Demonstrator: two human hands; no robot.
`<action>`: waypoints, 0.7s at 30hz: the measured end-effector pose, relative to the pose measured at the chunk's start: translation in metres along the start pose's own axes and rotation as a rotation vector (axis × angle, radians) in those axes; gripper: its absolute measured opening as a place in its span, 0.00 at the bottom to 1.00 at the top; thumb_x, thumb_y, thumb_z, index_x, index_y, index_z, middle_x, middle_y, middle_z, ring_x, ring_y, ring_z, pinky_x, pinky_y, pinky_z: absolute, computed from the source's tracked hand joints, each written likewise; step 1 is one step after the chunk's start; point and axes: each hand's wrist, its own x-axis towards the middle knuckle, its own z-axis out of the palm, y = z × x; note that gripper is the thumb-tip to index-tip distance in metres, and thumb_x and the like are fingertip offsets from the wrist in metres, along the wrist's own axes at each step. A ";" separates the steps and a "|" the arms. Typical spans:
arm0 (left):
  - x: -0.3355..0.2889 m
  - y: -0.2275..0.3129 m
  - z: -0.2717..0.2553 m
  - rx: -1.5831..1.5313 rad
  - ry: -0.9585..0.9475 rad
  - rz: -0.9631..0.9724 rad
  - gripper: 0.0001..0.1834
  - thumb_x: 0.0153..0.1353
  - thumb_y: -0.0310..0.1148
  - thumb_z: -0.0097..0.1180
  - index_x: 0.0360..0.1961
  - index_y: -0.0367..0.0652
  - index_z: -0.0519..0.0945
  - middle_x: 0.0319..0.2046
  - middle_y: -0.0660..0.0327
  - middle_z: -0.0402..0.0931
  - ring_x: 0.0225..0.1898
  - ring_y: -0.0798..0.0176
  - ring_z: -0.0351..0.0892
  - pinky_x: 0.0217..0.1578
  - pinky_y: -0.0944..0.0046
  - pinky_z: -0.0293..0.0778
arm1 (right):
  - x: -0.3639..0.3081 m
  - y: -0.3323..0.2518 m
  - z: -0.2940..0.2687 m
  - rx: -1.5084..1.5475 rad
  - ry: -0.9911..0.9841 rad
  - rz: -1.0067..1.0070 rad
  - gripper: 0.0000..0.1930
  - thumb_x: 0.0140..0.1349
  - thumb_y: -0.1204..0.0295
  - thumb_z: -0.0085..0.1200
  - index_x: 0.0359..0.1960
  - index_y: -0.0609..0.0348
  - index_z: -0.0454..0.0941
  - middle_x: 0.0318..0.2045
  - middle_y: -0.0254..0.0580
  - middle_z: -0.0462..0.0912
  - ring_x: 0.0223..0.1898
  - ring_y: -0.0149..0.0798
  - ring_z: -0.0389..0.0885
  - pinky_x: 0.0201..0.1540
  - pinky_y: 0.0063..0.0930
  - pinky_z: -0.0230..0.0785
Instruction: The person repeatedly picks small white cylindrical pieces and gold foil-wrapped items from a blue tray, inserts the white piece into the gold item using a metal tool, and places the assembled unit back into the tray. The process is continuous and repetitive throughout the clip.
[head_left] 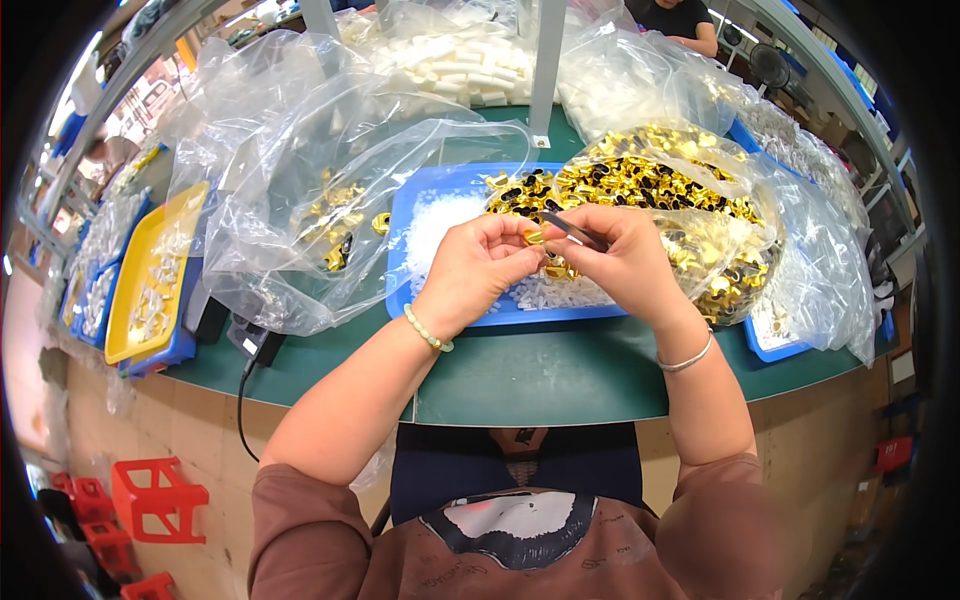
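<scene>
Bagged gold pieces [650,185], tray [560,315] of white bits [440,225]

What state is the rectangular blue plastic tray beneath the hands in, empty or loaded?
Loaded: the tray holds small white pieces at left and shiny gold pieces toward the back.

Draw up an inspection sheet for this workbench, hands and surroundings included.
Surface: green tabletop, bearing a blue tray.
Work items: gold piece at the fingertips; dark slim tool; small white pieces in the blue tray.
Clutter: clear plastic bag left of the blue tray; yellow tray farther left.
Hands: left hand pinches the gold piece; right hand grips the dark slim tool.
Cables: black cable hanging past the table's left front edge.
Surroundings: red stool at lower left; co-worker's arm at upper right.
</scene>
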 end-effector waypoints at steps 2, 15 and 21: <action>0.001 0.001 -0.002 -0.002 -0.032 0.008 0.16 0.62 0.26 0.60 0.50 0.34 0.78 0.43 0.60 0.81 0.42 0.70 0.81 0.47 0.69 0.77 | -0.001 -0.003 0.002 0.004 0.006 0.013 0.07 0.57 0.75 0.61 0.36 0.65 0.84 0.20 0.28 0.76 0.24 0.19 0.67 0.27 0.17 0.61; -0.002 0.014 0.002 -0.054 -0.037 0.108 0.17 0.62 0.23 0.59 0.52 0.32 0.76 0.50 0.54 0.79 0.48 0.67 0.80 0.52 0.68 0.76 | 0.001 -0.003 -0.002 0.161 0.034 -0.094 0.07 0.59 0.76 0.59 0.38 0.64 0.84 0.26 0.28 0.80 0.28 0.19 0.72 0.32 0.15 0.65; -0.006 0.015 0.008 -0.039 0.019 0.206 0.17 0.62 0.21 0.58 0.52 0.31 0.74 0.47 0.54 0.79 0.49 0.65 0.79 0.52 0.67 0.76 | 0.001 0.004 0.004 0.178 0.072 -0.090 0.07 0.59 0.79 0.59 0.39 0.62 0.84 0.24 0.25 0.77 0.26 0.17 0.67 0.29 0.14 0.61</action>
